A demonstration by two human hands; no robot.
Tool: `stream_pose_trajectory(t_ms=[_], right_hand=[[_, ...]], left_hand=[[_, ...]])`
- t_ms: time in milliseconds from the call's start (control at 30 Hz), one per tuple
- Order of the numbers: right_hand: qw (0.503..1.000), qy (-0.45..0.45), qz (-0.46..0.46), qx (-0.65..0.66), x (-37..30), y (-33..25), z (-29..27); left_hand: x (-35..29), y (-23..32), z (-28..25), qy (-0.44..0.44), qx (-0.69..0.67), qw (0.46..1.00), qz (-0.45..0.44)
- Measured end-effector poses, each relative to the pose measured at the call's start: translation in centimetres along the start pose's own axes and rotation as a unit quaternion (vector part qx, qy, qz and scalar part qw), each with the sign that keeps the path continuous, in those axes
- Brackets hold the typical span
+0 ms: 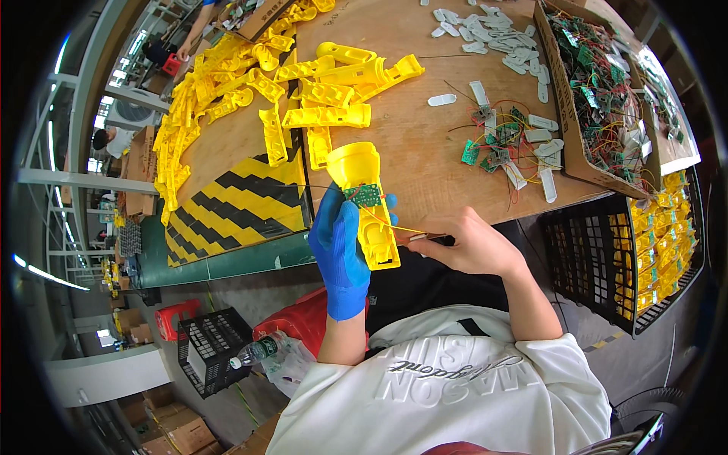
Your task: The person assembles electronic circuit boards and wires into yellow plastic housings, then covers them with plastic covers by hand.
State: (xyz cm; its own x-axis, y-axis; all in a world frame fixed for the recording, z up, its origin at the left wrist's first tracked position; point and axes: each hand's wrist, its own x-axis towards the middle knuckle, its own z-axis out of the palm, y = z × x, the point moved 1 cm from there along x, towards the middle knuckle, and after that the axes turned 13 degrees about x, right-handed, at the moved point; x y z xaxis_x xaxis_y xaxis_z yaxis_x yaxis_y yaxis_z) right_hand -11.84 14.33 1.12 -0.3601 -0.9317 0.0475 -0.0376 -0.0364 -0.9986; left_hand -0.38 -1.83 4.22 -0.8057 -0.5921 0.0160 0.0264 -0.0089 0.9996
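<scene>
As the left grip is clamping the yellow shell and the right grip pinching wires, overpulling could be dislodging the green board.

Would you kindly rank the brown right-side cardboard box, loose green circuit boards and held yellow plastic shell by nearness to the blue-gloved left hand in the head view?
1. Yellow shell: in the left hand.
2. Loose boards: table, right.
3. Cardboard box: farther right.
</scene>
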Motion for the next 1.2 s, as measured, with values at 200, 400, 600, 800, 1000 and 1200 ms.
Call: stream_pose_trajectory(t_ms=[200, 400, 600, 800, 1000, 1200], right_hand=[[0.98, 0.089, -0.171, -0.057, -1.6, -1.5, 0.1], [0.987, 0.067, -0.143, -0.03, -2.5, -2.5, 0.9], [0.983, 0.115, -0.135, 0.039, -1.3, -2.4, 2.8], [0.951, 0.125, -0.276, -0.064, -1.0, -1.8, 3.3], [0.944, 0.069, -0.293, -0.139, -1.0, -1.4, 3.7], [0.962, 0.17, -0.187, -0.1, -0.9, -2.3, 4.1]], left_hand=[[0.8, -0.6, -0.7, 0.122, 0.102, 0.983, 0.093], [0.8, 0.0, 0.1, 0.15, 0.129, 0.975, 0.101], [0.6, -0.1, 0.3, 0.122, 0.102, 0.985, 0.072], [0.2, -0.8, 0.2, 0.13, 0.079, 0.987, 0.06], [-0.1, -0.2, 0.6, 0.124, 0.041, 0.991, 0.036], [-0.8, 0.1, 0.9, 0.099, 0.016, 0.995, 0.011]])
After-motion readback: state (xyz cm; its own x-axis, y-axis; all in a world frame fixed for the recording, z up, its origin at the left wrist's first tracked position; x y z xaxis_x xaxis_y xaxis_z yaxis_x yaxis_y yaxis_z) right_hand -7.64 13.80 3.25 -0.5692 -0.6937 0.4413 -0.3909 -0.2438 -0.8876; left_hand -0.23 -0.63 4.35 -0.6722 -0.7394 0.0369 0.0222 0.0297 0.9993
